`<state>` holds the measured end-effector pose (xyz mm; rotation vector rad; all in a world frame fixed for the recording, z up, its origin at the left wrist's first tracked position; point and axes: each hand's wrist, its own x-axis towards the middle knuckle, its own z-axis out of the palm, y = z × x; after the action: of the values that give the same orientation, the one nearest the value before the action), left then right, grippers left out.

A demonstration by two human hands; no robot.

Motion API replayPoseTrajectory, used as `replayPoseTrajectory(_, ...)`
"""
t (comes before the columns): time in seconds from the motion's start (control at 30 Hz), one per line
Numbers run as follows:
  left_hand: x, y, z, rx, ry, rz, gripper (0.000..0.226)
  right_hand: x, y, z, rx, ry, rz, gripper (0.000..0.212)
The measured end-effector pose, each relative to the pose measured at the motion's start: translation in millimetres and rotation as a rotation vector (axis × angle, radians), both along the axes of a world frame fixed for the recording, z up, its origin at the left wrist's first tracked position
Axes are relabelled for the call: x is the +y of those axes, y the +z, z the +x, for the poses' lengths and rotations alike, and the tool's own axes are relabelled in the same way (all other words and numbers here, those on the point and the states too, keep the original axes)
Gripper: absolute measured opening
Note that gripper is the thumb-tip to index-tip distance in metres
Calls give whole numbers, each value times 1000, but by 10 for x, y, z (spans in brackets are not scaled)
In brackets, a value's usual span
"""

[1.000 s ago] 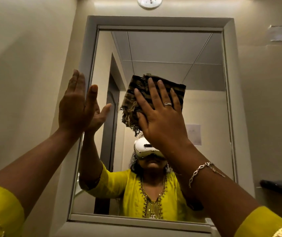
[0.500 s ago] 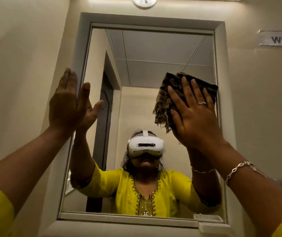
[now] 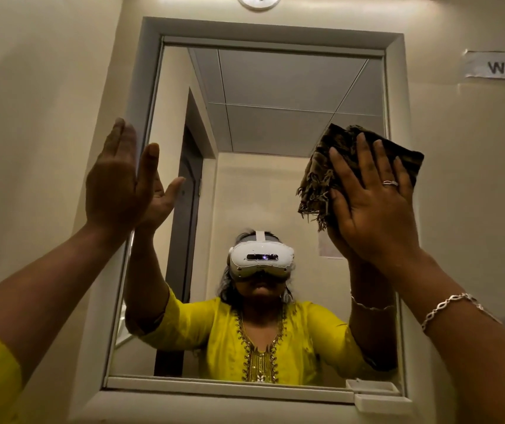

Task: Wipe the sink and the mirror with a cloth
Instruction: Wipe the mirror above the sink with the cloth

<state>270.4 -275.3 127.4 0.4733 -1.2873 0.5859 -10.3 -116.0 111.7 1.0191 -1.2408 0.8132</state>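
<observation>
At the right edge of the mirror (image 3: 275, 133) the flat-fingered right hand (image 3: 373, 209) presses the cloth (image 3: 318, 179), swept there from mid-glass, likely ending one pass, while the open left hand (image 3: 113, 182) stays braced.

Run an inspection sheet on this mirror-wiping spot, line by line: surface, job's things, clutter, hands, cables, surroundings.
Surface: grey-framed rectangular wall mirror, upright on a cream wall.
Job's things: dark brown fringed cloth pressed flat at the glass's upper right edge; sink not in view.
Clutter: small white plastic tray at the frame's lower right corner.
Hands: right hand flat on the cloth, fingers spread; left hand flat, fingers straight, against the mirror's left edge.
Cables: nothing seen.
Surroundings: round white fixture above the mirror; paper label reading "WS 1" on the wall to the right.
</observation>
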Motion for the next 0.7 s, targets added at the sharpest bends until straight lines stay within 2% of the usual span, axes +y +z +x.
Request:
replayPoseTrajectory(0.2,10,5,13,-6,-51,-10,68,-58,-108,71,-125,25,-82,57)
replayPoseTrajectory(0.3,32,-5,22,-18,-119,-29,79,-86,-175,114,-178,15,-129,57)
replayPoseTrajectory(0.4,113,-45,20,-8,-205,-74,80,-126,-251,176,-227,34,-168,58)
replayPoseTrajectory(0.47,156,-64,20,-22,-289,-97,75,-156,-289,229,-258,51,-191,58)
replayPoseTrajectory(0.57,178,-56,8,6,-382,-107,43,-214,-323,324,-304,54,-210,59)
replayPoseTrajectory(0.7,123,-43,2,34,-410,-119,43,-307,-352,460,-343,64,-227,58)
